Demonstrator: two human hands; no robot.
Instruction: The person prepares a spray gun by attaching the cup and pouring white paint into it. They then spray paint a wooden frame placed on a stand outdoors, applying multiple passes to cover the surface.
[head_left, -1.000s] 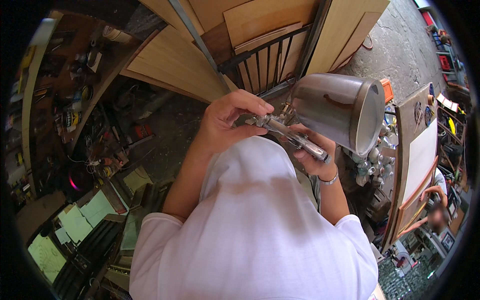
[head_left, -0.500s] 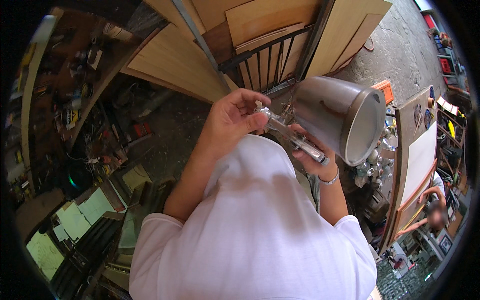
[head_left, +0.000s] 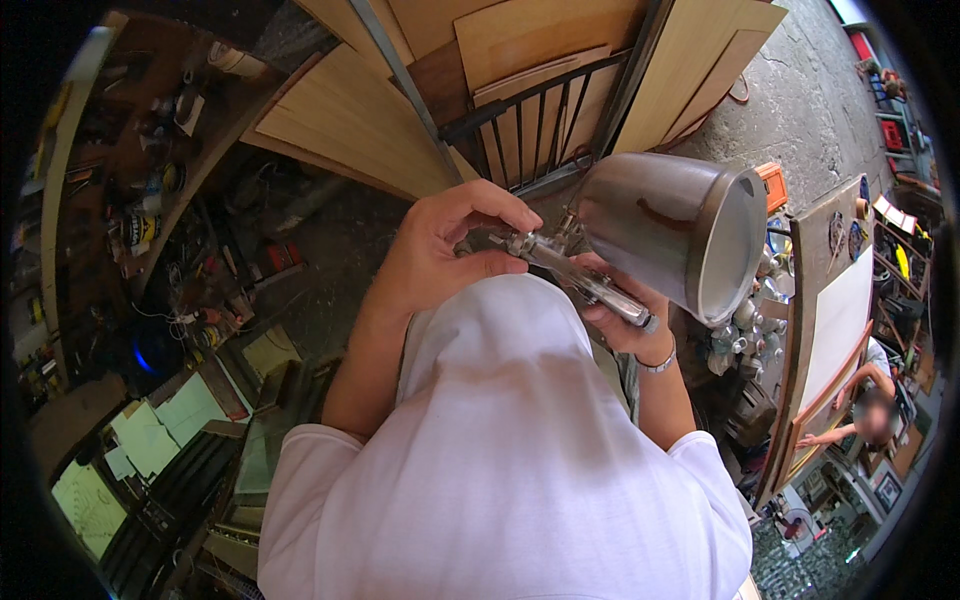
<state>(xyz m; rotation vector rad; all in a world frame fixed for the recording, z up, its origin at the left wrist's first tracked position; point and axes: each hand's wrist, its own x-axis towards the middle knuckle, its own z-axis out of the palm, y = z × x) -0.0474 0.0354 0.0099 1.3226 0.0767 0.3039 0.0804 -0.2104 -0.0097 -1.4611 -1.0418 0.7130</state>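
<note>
A silver spray gun (head_left: pixel 610 295) with a large metal cup (head_left: pixel 665 230) on it sits between my hands, above my white shirt. My left hand (head_left: pixel 445 250) has its thumb and fingers closed round the small fitting at the gun's left end. My right hand (head_left: pixel 635 325), wearing a wristwatch, grips the gun's body from beneath and behind, below the cup; some of its fingers are hidden by the metal.
Plywood sheets (head_left: pixel 330 115) lean round a black metal railing (head_left: pixel 540 105) ahead. Cluttered shelves (head_left: pixel 130 200) line the left. On the right are a concrete floor (head_left: pixel 770 110), an orange box (head_left: pixel 772 185), several small containers (head_left: pixel 750 330), and a co-worker (head_left: pixel 865 380) at a board (head_left: pixel 835 320).
My left thumb moved up over the fitting, then back down beneath it, the fingers shifting round it. The gun barely moved. The co-worker's arm shifted along the board.
</note>
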